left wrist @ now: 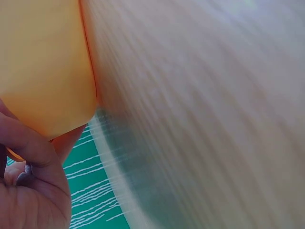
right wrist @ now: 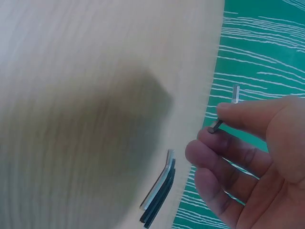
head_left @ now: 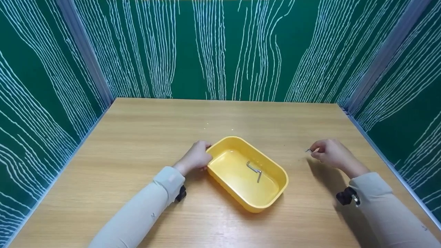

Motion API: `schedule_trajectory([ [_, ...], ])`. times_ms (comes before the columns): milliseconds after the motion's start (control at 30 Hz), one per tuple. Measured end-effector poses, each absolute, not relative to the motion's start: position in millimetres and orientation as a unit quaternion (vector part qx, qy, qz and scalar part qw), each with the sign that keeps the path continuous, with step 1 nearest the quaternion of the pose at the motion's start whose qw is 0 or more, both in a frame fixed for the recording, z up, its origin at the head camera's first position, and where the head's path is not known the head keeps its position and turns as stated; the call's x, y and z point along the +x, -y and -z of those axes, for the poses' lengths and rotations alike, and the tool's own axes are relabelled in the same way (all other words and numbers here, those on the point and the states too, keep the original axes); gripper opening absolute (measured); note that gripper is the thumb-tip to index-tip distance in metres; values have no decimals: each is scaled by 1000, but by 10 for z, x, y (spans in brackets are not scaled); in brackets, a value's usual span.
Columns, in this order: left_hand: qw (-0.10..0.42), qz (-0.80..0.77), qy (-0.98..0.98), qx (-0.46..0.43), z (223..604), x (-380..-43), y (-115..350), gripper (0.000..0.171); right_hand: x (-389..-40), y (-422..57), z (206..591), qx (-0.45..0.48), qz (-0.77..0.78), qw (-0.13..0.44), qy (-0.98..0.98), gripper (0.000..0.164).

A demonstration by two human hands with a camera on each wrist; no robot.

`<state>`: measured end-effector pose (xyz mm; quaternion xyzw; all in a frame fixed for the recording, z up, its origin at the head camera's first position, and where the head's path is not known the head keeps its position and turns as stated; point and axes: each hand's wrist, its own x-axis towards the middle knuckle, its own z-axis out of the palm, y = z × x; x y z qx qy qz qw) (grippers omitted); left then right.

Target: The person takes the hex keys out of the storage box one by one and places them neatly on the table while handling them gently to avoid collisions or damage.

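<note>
Tabletop (head_left: 148, 131), yellow tray (head_left: 234, 168), hex keys (head_left: 254, 169) inside

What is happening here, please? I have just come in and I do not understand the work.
A person's left hand holds a yellow container by one end. The right hand pinches a small bent metal piece between thumb and finger, outside the container, to its right. More bent metal lies inside the container.
</note>
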<state>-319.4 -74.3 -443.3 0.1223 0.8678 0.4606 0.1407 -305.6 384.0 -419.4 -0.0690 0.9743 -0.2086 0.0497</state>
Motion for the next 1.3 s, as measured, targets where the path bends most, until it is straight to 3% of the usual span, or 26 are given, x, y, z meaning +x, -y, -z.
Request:
schedule_trajectory([
  [667, 130, -453, -872, 133, 4433, -3169, 750, 39, -3032, -4024, 4354, -34, 176, 87, -980, 25],
  [1300, 142, -457, -868, 130, 4411, -3181, 748, 39, -3013, -4076, 4458, -56, 127, 29, -990, 14],
])
